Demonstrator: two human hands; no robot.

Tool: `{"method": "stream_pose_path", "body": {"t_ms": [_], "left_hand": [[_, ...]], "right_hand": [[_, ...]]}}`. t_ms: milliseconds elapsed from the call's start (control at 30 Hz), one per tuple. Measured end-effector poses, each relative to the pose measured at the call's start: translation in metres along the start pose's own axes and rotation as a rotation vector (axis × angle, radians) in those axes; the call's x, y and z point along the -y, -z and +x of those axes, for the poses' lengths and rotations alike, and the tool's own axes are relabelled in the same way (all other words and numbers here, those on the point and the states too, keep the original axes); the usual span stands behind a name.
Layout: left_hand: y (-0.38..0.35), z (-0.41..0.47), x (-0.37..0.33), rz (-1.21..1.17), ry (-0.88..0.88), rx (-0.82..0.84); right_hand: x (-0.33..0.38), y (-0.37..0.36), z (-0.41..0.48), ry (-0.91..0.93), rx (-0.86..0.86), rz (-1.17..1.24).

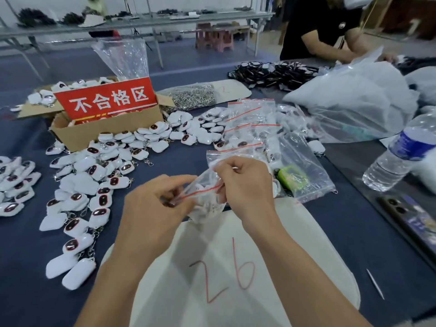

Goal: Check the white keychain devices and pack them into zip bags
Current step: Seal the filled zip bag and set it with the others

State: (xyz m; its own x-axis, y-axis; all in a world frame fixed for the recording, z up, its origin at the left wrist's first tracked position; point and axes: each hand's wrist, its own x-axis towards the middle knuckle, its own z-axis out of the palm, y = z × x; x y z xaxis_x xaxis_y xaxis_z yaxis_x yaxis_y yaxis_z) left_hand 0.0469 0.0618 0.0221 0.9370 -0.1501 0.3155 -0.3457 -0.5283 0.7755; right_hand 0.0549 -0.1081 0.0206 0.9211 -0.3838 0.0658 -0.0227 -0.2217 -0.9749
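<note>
Both hands hold a small clear zip bag [204,197] with a red seal line, above a white sheet marked "26" [212,274]. My left hand [153,208] pinches the bag's left end of the seal. My right hand [245,182] pinches its right end. Something white, blurred, shows inside the bag. Several white keychain devices [77,199] with dark oval windows lie in a heap to the left and across the middle. Empty zip bags [250,121] are piled behind my right hand.
A cardboard box [106,128] with a red sign stands at the back left. A green item in a bag [292,178], a water bottle [401,154], a phone [410,218] and large plastic bags [354,100] lie right. A person in black [318,27] works opposite.
</note>
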Motion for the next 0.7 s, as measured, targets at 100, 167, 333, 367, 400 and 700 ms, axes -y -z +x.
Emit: {"method": "stream_pose_path", "body": {"t_ms": [100,167,333,367,400,700], "left_hand": [[0.011,0.008,0.009,-0.055,0.056,-0.035],[0.015,0.010,0.013,-0.054,0.071,-0.040],[0.017,0.009,0.022,-0.083,0.116,-0.054],[0.017,0.009,0.023,-0.096,0.115,-0.064],[0.017,0.009,0.025,-0.111,0.112,-0.069],[0.008,0.016,0.033,-0.147,0.130,-0.063]], "right_hand": [[0.006,0.005,0.002,-0.023,0.064,0.044],[0.009,0.011,0.005,-0.004,0.145,0.062],[0.002,0.023,0.005,0.062,0.306,-0.040],[0.000,0.024,0.007,0.081,0.278,-0.073],[-0.002,0.025,0.008,0.098,0.236,-0.110],[-0.004,0.035,0.017,-0.023,0.164,-0.055]]}}
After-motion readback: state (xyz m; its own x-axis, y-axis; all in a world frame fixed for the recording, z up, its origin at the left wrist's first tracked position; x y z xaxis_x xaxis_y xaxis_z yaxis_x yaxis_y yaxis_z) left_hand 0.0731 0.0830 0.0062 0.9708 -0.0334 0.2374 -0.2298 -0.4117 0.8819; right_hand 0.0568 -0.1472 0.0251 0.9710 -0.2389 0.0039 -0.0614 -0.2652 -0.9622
